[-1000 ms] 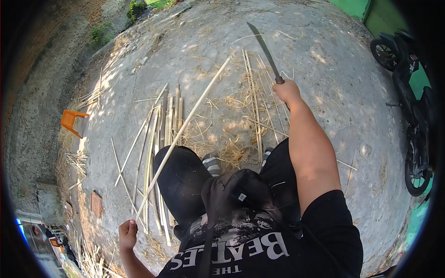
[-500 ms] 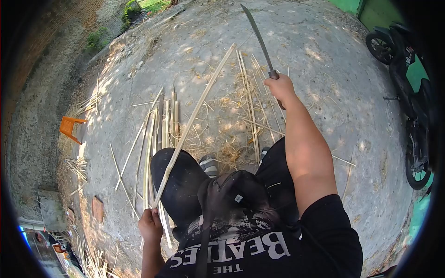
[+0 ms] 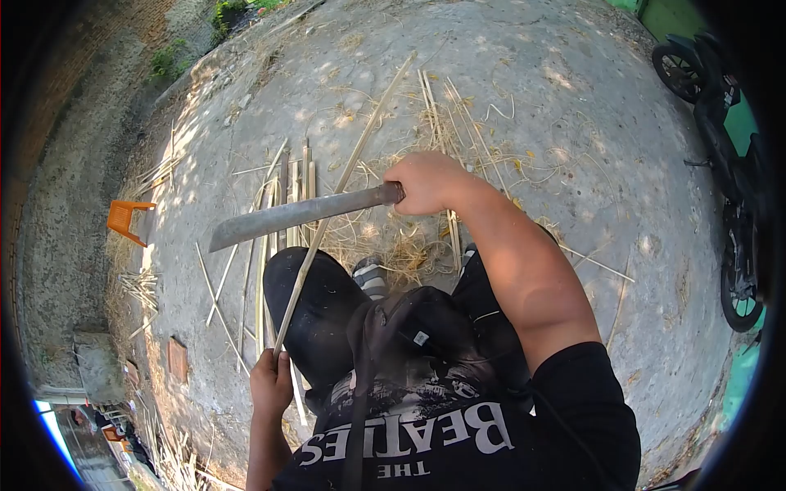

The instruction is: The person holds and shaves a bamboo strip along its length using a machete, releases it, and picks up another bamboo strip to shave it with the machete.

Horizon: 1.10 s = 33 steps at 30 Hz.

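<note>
My right hand (image 3: 427, 183) is closed round the dark handle of a machete (image 3: 307, 215). Its broad grey blade points left and crosses over a long pale bamboo strip (image 3: 360, 144); whether the edge touches the strip I cannot tell. My left hand (image 3: 271, 380) grips the near end of that strip, low at the left beside my knee. From there the strip slants up past my knee towards the far ground. Several more bamboo strips (image 3: 260, 286) lie to the left of my leg, partly hidden behind the blade.
Curly shavings (image 3: 409, 237) and thin strips (image 3: 472, 127) litter the concrete between and beyond my feet. An orange plastic stool (image 3: 129, 219) stands at the left, near loose strip piles (image 3: 141, 290) and a brick (image 3: 178, 360). A black motorcycle (image 3: 725, 180) is parked at the right.
The machete has swung from pointing up and away to lying leftward across the strip. My right hand has come lower and to the left. My left hand keeps its grip on the strip.
</note>
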Each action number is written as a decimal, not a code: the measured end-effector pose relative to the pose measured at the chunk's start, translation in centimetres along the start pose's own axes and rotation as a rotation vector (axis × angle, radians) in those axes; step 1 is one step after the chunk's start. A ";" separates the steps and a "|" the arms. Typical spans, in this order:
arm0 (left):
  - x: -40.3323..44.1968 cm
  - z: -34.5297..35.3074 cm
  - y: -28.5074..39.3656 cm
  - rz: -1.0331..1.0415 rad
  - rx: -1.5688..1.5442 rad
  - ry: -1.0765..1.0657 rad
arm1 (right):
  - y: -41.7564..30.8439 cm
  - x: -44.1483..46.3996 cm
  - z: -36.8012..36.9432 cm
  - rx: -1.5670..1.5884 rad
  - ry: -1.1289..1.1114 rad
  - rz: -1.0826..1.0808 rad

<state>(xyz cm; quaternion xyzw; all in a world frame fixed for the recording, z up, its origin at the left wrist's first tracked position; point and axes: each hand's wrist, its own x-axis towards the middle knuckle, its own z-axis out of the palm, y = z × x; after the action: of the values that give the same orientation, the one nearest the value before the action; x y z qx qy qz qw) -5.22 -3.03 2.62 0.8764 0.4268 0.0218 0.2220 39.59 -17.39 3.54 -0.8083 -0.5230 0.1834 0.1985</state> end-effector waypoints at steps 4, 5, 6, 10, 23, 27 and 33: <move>-0.4 1.2 -1.2 -0.001 -0.071 0.049 | 0.6 0.7 1.2 -0.042 -0.017 0.014; -0.5 1.4 -1.4 -0.008 -0.057 0.043 | 1.3 1.0 1.2 -0.040 -0.025 0.050; -0.5 1.5 -1.6 -0.016 -0.043 0.037 | 1.9 1.2 1.2 -0.037 -0.034 0.086; -0.2 1.1 -1.4 -0.029 -0.004 -0.021 | 2.9 1.7 1.1 0.062 0.047 0.186; -0.3 3.6 -2.7 0.112 0.309 0.155 | 2.2 3.2 2.8 0.074 -0.095 0.093; -0.3 3.1 -2.1 0.144 0.327 0.200 | 6.8 4.1 2.4 0.390 0.087 0.442; 0.1 1.8 -0.4 0.123 0.297 0.121 | 3.0 2.6 3.0 0.149 -0.148 0.214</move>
<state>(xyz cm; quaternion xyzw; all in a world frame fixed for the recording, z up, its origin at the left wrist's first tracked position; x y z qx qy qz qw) -5.01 -3.40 0.81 0.9211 0.3836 0.0246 0.0622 41.42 -15.74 -0.83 -0.8267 -0.4322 0.3009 0.1983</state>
